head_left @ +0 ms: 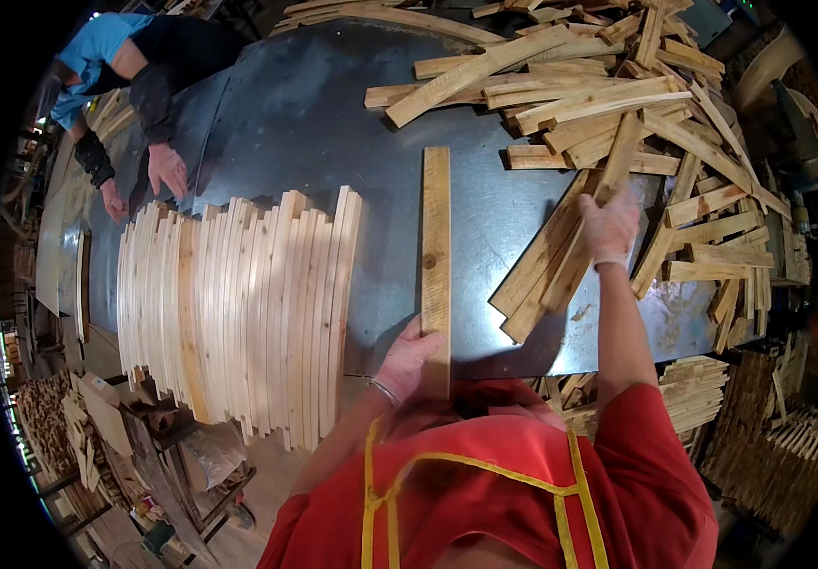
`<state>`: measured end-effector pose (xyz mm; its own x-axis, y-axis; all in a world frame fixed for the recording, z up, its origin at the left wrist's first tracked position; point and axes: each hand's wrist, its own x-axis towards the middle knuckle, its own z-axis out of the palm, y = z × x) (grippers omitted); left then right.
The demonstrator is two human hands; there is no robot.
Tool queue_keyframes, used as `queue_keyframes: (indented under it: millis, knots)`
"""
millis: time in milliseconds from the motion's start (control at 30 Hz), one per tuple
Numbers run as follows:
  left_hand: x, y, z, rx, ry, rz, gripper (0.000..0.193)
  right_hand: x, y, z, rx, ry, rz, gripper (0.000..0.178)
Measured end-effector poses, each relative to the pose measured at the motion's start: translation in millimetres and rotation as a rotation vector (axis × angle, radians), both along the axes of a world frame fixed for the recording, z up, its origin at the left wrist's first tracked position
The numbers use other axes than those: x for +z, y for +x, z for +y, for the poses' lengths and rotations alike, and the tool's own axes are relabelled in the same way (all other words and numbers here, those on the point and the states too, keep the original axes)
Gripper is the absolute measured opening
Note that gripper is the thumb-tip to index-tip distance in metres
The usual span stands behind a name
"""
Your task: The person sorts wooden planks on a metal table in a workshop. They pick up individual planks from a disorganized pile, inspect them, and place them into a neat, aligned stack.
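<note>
My left hand (408,361), in a thin pale glove, is closed round the near end of a wooden board (436,228). This board has a dark knot and points straight away from me over the metal table. Off to the right, my right hand (610,226) grips the upper part of a wooden slat (570,275). The slat slants down to the left, against other slats (537,256) lying on the table; its contact with my palm is partly hidden. Left of my left hand stands a row of pale, smooth wooden strips (238,313), set side by side.
Rough slats lie in a jumbled pile (608,95) across the far right of the metal table (314,123). At the far left, a co-worker in a blue shirt (101,47) leans over the table, hands near the pale strips. More stacked wood (698,389) sits below the right edge.
</note>
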<state>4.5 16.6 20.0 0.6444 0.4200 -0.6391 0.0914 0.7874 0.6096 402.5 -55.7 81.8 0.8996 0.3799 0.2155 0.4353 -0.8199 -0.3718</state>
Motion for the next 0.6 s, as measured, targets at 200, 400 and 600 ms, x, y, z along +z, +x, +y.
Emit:
queue_keyframes:
  millis: [200, 400, 600]
  knots:
    - [31, -15, 8, -0.071, 0.222, 0.14, 0.047, -40, 9, -7, -0.004, 0.385, 0.551, 0.057]
    - [62, -64, 5, -0.186, 0.584, 0.549, 0.048, -40, -174, 34, 0.25, 0.141, 0.905, 0.053]
    - [48, -111, -3, -0.408, 1.37, 0.897, 0.069, -58, -309, 88, 0.662, -0.079, 1.03, 0.085]
